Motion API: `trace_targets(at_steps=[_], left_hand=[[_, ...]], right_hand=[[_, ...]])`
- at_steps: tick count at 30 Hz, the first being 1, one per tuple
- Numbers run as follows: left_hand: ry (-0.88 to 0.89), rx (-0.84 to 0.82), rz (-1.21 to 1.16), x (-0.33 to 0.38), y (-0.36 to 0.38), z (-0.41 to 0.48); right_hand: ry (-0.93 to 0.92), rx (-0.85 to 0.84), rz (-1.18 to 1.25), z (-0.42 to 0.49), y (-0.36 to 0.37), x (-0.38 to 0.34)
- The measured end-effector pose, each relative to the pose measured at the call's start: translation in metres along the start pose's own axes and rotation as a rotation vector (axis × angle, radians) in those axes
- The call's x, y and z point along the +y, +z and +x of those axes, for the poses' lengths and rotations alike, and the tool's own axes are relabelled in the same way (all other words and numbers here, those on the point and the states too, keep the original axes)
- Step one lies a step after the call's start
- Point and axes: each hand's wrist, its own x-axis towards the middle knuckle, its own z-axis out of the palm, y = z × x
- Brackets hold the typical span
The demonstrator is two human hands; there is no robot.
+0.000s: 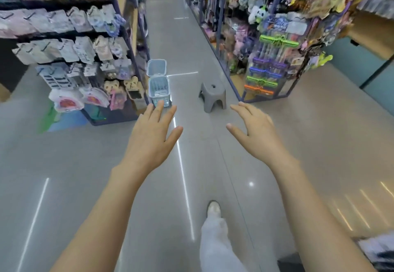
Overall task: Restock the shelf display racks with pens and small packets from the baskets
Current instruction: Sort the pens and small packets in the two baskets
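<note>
- Grey shiny floor [85, 165] runs down a shop aisle, with long streaks of light on it.
- On the left stands a tall rack [74, 58] full of small hanging packets, mostly white, pink and pale blue.
- On the right stands another rack [270, 63] with soft toys up high and rows of pens in green, purple, blue and orange holders lower down.
- Two pale blue baskets sit on the floor at the foot of the left rack, one behind the other: the near basket [159, 98] and the far basket [156, 68]. What is inside them is too blurry to tell.
- A small grey stool [213, 97] stands on the floor between the two racks, just beside the near basket.
- Both bare arms reach forward. The left hand [152, 135] is spread flat with straight fingers and holds nothing.
- The right hand [255, 131] is spread too, fingers a little bent, and holds nothing.
- Neither hand touches a basket or a rack.
- Down low, a white shoe [213, 207] and a pale trouser leg [215, 246] step forward on the floor.
</note>
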Motion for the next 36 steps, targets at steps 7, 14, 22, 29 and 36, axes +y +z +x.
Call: trace_targets(at_steps=[7, 14, 22, 29, 36], left_hand=[[-0.054, 0.017, -0.028, -0.018, 0.018, 0.218], [-0.097, 0.023, -0.038, -0.052, 0.020, 0.408], [-0.075, 0.000, -0.004, -0.117, 0.027, 0.630], [-0.094, -0.052, -0.036, -0.152, 0.026, 0.809], [-0.162, -0.018, -0.039, -0.190, 0.032, 0.977]], right_hand=[[-0.060, -0.043, -0.017, 0.224, 0.006, 0.061], [-0.113, -0.050, -0.013, 0.430, 0.022, 0.096], [-0.095, -0.070, -0.027, 0.648, 0.057, 0.126], [-0.095, -0.102, -0.005, 0.830, 0.075, 0.157], [-0.191, -0.140, -0.030, 1.017, 0.095, 0.179]])
